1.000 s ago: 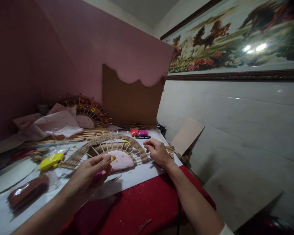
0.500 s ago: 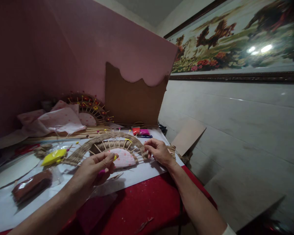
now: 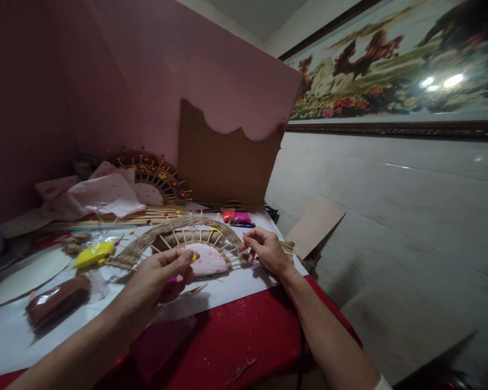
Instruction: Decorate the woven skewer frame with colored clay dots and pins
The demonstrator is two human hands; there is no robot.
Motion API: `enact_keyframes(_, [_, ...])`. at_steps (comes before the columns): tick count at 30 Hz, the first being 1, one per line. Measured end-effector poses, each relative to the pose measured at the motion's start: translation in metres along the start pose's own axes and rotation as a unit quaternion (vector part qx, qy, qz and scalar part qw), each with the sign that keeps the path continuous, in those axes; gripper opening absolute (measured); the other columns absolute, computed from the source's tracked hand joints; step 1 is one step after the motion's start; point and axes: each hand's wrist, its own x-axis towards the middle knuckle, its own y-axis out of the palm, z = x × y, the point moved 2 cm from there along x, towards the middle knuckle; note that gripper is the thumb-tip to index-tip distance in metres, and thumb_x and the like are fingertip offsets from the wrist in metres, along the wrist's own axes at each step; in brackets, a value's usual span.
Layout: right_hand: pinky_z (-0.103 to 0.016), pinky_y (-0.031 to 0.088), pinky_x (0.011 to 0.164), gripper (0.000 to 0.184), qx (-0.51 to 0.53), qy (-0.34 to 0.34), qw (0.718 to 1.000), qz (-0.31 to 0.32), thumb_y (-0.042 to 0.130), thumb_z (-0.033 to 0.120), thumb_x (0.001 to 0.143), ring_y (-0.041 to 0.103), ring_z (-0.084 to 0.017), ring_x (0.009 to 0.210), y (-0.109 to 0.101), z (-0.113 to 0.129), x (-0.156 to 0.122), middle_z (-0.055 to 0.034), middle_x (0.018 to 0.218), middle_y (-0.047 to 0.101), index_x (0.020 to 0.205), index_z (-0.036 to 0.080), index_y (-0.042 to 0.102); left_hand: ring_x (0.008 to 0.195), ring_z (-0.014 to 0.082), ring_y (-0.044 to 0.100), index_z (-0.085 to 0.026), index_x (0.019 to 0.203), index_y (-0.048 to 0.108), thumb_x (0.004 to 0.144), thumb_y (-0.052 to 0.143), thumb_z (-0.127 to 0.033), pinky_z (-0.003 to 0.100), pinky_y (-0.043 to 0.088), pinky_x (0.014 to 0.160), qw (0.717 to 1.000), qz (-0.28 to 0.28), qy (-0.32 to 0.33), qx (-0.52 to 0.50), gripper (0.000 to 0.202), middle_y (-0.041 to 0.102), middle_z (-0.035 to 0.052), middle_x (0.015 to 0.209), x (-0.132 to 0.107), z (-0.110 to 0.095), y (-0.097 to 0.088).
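Observation:
A half-round fan of wooden sticks woven with jute (image 3: 179, 238) lies on white paper (image 3: 236, 281), with a pink dotted half-disc (image 3: 207, 260) at its centre. My left hand (image 3: 158, 276) hovers over its near edge, fingers pinched on a small yellow lump and some pink clay. My right hand (image 3: 266, 250) pinches the fan's right end, where the stick tips stand out.
A finished fan with red and yellow dots (image 3: 154, 176) leans at the back beside pink cloth (image 3: 101, 195). Yellow clay (image 3: 93, 253) and brown clay (image 3: 57, 300) in wrappers lie at the left. Red and pink packets (image 3: 236, 217) sit near a cardboard panel (image 3: 223, 162). A red cloth (image 3: 244, 336) covers the table's near edge.
The view has shifted slightly. My right hand has moved a little inward onto the fan's right end. My left hand keeps its pinch in about the same place.

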Motion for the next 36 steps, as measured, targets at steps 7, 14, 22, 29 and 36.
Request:
enact_keyframes(7, [-0.021,0.044,0.041,0.018,-0.006,0.007,1.0,-0.01,0.058,0.033,0.078,0.054,-0.008,0.041,-0.0001,-0.0013,0.001,-0.001,0.066,0.064,0.075,0.015,0.059,0.033,0.0027,0.028,-0.013,0.063,0.062,0.064,0.07,-0.05,0.015,0.015,0.035,0.998,-0.029,0.013,0.052,0.038,0.041,-0.0052,0.041,0.0035,0.0057,-0.0032])
enact_keyframes(14, [-0.021,0.043,0.042,0.009,-0.018,0.01,0.999,-0.035,0.063,0.026,0.071,0.054,-0.009,0.046,-0.005,-0.0022,0.0037,0.0006,0.068,0.063,0.074,0.017,0.06,0.031,0.0027,0.035,-0.013,0.072,0.067,0.063,0.072,-0.048,0.015,0.02,0.032,0.995,-0.08,-0.019,0.052,0.036,0.061,0.0015,0.056,0.0015,0.0056,-0.0049])
enact_keyframes(22, [-0.018,0.039,0.035,0.014,0.02,0.056,0.998,0.032,0.058,0.029,0.075,0.052,-0.006,0.036,0.0019,0.0013,-0.0003,0.0004,0.062,0.063,0.071,0.016,0.054,0.033,0.0023,0.041,-0.015,0.077,0.065,0.064,0.075,-0.037,0.012,0.024,0.03,0.994,-0.105,-0.04,-0.007,0.028,0.067,0.0029,0.066,0.0019,0.0058,-0.0019])
enact_keyframes(29, [-0.017,0.038,0.033,0.017,0.036,0.066,0.997,0.028,0.059,0.031,0.075,0.052,-0.006,0.034,0.0022,0.0048,-0.0008,0.0004,0.061,0.063,0.072,0.016,0.053,0.033,0.0019,0.041,-0.015,0.079,0.065,0.068,0.072,-0.037,0.011,0.025,0.03,0.994,-0.103,-0.043,-0.005,0.025,0.069,0.0036,0.069,0.0016,0.0067,-0.0027])
enact_keyframes(36, [-0.015,0.04,0.032,0.021,0.078,0.046,0.994,-0.058,0.061,0.035,0.073,0.058,-0.01,0.051,-0.0062,0.0013,0.004,-0.0022,0.072,0.062,0.076,0.016,0.052,0.035,0.0029,0.044,-0.017,0.08,0.066,0.068,0.073,-0.035,0.011,0.029,0.031,0.992,-0.111,-0.055,0.001,0.024,0.07,0.0039,0.071,0.0017,0.0049,-0.0018])
